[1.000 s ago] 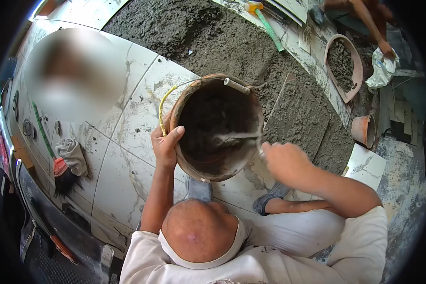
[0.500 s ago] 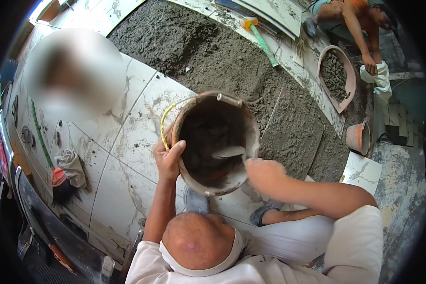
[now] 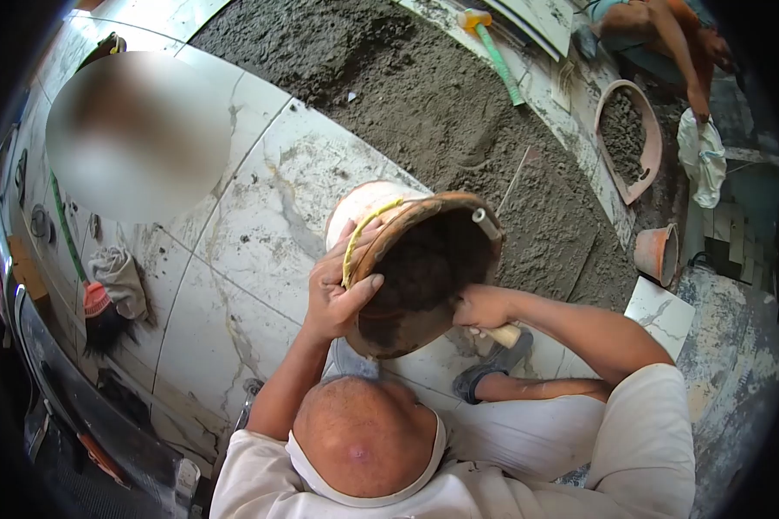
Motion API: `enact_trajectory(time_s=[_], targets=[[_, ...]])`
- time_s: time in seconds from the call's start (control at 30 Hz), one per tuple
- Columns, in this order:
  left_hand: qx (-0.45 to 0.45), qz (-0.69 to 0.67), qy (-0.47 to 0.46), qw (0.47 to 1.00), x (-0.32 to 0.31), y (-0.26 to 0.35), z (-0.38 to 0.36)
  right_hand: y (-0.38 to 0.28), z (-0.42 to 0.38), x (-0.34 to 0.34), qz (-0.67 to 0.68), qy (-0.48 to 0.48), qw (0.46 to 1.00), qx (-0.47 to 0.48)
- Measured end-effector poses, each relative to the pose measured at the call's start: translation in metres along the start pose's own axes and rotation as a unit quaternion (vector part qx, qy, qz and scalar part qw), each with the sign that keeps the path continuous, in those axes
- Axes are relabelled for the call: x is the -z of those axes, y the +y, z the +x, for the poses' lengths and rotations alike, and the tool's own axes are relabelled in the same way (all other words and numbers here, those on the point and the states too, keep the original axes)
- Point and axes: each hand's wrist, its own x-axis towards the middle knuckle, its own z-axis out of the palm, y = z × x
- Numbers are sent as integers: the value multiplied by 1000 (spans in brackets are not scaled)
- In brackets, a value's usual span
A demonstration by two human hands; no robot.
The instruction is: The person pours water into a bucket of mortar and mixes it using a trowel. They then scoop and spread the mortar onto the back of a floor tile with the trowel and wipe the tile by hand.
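A mortar-stained bucket (image 3: 352, 206) is tilted over the tiled floor in front of me, its mouth facing down toward my right and its base up at the left. My left hand (image 3: 342, 290) grips the near-left rim, thumb on the lip and fingers around the outside by the yellow bail handle (image 3: 355, 238). At the right side of the mouth, my right hand (image 3: 485, 307) is closed around a trowel with a wooden handle (image 3: 504, 336). The blade is hidden inside the bucket. Dark mortar (image 3: 420, 259) shows in the shadowed interior.
Beyond the bucket spreads a rough mortar bed (image 3: 441, 112). A green-handled mallet (image 3: 498, 62), a mortar-filled basin (image 3: 621, 143) and a small pail (image 3: 656, 253) lie right. Another person's hand holds a white bag (image 3: 703, 160). A broom (image 3: 97, 301) and rag (image 3: 121, 281) lie left.
The bucket has tipped from upright onto its side, mouth turned toward me. My right hand has lowered and rotated; the trowel blade is now hidden and its handle end shows.
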Motion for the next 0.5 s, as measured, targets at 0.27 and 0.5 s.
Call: enact_trajectory(time_s=[0.27,0.5], targets=[[97,-139,141,975,12,-9,-15,-71,20,-79,657,-154,737,23],[109,-172,191,960,21,-10,-20,-90,41,-100,853,-255,438,123]])
